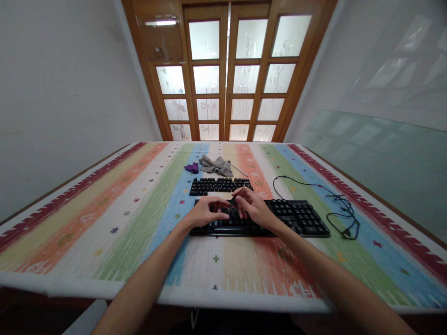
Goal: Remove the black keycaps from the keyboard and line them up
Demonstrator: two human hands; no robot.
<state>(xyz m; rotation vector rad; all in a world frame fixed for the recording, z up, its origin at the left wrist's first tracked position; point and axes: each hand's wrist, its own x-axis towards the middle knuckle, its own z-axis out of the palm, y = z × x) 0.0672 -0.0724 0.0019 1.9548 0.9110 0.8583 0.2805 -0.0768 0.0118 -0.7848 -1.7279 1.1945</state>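
Observation:
A black keyboard [303,218] lies across the cloth in front of me, its right-hand keys in place. Under my hands part of its key field looks bare of caps, though the fingers hide much of it. Behind it, black keycaps [209,186] stand in rows on the cloth. My right hand [254,205] is closed in a pinch over the keyboard, holding a small dark piece [233,200] whose exact kind I cannot make out. My left hand [208,210] reaches over the keyboard's left half, thumb apart from the fingers, its fingertips close to that piece.
Beyond the keycaps lie a crumpled grey cloth [216,166], a small purple cloth [192,168] and a thin stick-like tool [239,169]. The keyboard's black cable [344,204] coils at the right. A striped tablecloth [139,232] covers the table; wooden glazed doors [226,70] stand behind.

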